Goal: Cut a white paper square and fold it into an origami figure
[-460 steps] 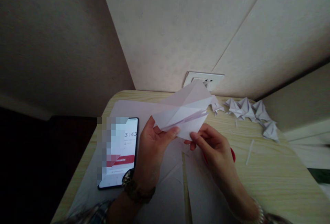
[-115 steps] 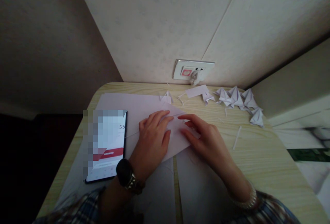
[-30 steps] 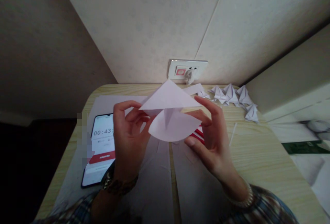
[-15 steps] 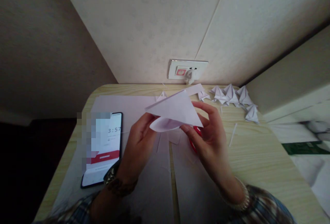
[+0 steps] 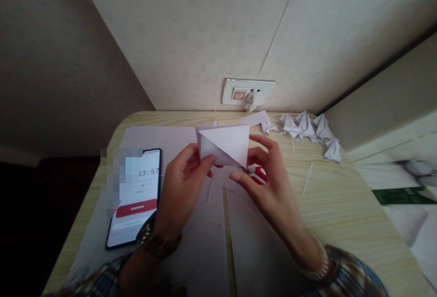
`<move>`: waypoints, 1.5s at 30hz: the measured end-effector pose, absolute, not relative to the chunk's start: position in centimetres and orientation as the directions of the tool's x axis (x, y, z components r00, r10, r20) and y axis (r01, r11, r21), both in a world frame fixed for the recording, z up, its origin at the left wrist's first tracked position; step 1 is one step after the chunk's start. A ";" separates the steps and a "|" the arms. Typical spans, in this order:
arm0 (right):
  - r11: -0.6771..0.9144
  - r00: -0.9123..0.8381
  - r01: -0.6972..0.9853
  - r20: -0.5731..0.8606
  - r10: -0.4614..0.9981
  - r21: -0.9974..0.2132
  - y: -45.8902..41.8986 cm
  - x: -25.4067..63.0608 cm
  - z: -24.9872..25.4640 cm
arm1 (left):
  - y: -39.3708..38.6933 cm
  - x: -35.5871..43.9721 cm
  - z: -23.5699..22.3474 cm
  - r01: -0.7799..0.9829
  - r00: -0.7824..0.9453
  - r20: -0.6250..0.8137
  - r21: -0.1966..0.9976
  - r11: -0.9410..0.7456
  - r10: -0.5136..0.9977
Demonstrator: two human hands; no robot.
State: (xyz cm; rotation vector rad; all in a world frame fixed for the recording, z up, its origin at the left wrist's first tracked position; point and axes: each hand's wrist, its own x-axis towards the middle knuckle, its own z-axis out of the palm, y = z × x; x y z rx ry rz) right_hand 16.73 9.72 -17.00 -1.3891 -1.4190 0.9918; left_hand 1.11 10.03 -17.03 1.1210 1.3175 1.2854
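A folded sheet of white paper (image 5: 227, 144) is held up over the table, with a diagonal fold edge across its front. My left hand (image 5: 184, 178) pinches its lower left corner, thumb in front and fingers behind. At the paper's right edge, my right hand (image 5: 269, 169) has its fingers apart and curved. Its thumb is clear below the paper; whether its fingertips touch the edge I cannot tell. Red-handled scissors (image 5: 258, 174) lie behind the right hand, partly hidden by it.
A phone (image 5: 136, 197) showing a timer lies left on white sheets (image 5: 201, 251). Several folded paper figures (image 5: 305, 126) stand at the back right of the wooden table (image 5: 344, 224). A paper strip (image 5: 307, 178) lies nearer. A wall socket (image 5: 248, 92) with a plug is behind.
Over the last second the paper has gone from a spread, puffed-out shape to a flatter four-sided one. My right hand has loosened from its right side; my left hand has kept hold.
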 end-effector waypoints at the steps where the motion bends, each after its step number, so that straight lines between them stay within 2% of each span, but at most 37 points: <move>1: 0.069 0.041 0.319 0.087 0.995 -0.945 9.9 16.9 -17.0 | 10.0 1.0 -17.1 0.023 -0.128 -0.026 0.999 0.029 0.991; 5: 0.147 0.066 0.266 0.170 0.983 -0.953 10.2 17.5 -16.9 | 9.7 1.1 -17.6 0.129 -0.067 -0.017 0.991 0.026 0.998; 9: 0.096 0.014 0.175 0.100 0.995 -0.980 10.0 17.4 -16.9 | 9.4 1.2 -17.5 0.178 -0.048 0.013 0.984 -0.005 0.999; 15: 0.033 -0.148 0.174 0.006 0.989 -0.984 10.0 17.0 -17.3 | 9.5 1.1 -16.8 0.082 -0.127 0.029 0.996 -0.019 0.991; 19: 0.043 -0.204 0.195 0.003 0.979 -0.980 10.1 16.8 -17.6 | 9.5 1.2 -17.0 0.016 -0.129 0.024 1.000 -0.022 0.991; 33: 0.103 -0.076 0.274 0.086 0.993 -0.956 9.9 17.2 -16.7 | 9.2 1.0 -17.0 0.154 -0.080 0.043 0.988 -0.030 0.996; 41: 0.169 -0.018 0.246 0.170 0.985 -0.954 9.8 17.1 -16.9 | 8.8 1.2 -17.4 0.162 0.034 0.020 0.987 -0.025 0.999; 45: 0.217 0.016 0.231 0.227 0.974 -0.948 9.7 17.1 -17.2 | 8.7 1.2 -17.3 0.255 0.004 0.022 0.967 -0.022 1.000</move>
